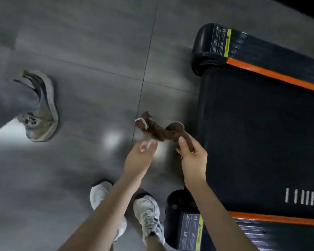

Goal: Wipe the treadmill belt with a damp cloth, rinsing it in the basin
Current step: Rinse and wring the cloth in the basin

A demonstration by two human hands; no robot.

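Observation:
A brown cloth (159, 130), twisted into a rope with a white trim at its far end, hangs in the air over the grey floor, just left of the treadmill. My right hand (191, 153) pinches its near end between thumb and fingers. My left hand (140, 156) is beside it with fingers loosely curled at the cloth's lower edge; whether it grips the cloth is unclear. The black treadmill belt (261, 138) with orange side strips fills the right side. No basin is in view.
My two white sneakers (149, 216) stand on the grey tiled floor (91, 48) at the treadmill's rear end. Another person's grey-trousered leg and beige shoe (41, 109) are at the left. Black end caps (205, 49) mark the treadmill's rear corners.

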